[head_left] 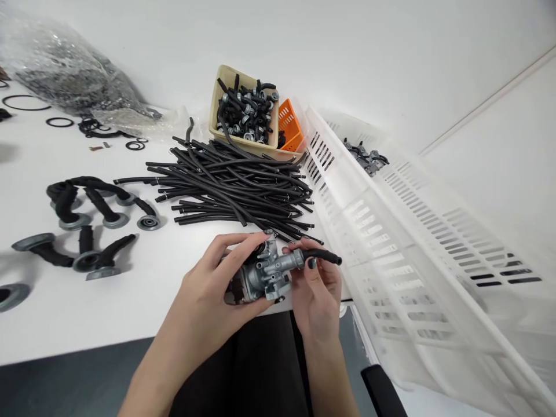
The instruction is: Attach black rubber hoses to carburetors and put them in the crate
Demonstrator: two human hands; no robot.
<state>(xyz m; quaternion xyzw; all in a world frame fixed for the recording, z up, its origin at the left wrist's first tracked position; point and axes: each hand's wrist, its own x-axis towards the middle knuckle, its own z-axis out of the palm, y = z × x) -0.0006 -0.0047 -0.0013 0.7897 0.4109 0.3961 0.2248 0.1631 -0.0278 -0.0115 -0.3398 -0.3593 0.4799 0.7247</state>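
Note:
My left hand [217,284] is wrapped around the body of a grey metal carburetor [264,275], just above the table's front edge. On the right side of the carburetor, a round metal cap with a short black rubber sleeve [321,255] points to the right. My right hand [317,289] closes its thumb and fingers on that cap, at the base of the sleeve. Behind both hands lies a pile of thin black hoses [234,182] with small metal clips on some ends.
A cream bin [212,110] holds caps with black sleeves, beside an orange basket [296,139]. White slatted crates [373,231] stand at the right, one with carburetors inside. More sleeved caps [115,219], black rings [59,122] and a plastic bag [73,75] are at the left.

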